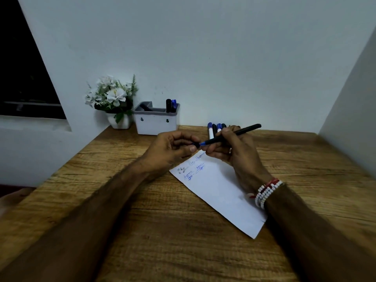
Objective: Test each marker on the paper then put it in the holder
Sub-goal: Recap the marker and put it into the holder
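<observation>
My right hand (234, 151) grips a slim black pen (240, 133) with a blue tip, held above the paper and pointing left. My left hand (173, 148) pinches a small dark cap (196, 145) right at that tip. A white sheet of paper (219, 192) lies slanted on the wooden table, with blue and grey scribbles near its far corner. Behind my right hand lie several markers (212, 130) with blue and black caps. The white holder (156, 121) stands at the back, with two markers (171, 105) upright in its right compartment and a dark one lying in its left.
A white pot of white artificial flowers (114, 98) stands left of the holder against the wall. The wooden table (162, 231) meets walls at the back and right. A dark window is at far left. Beaded bracelets (266, 193) circle my right wrist.
</observation>
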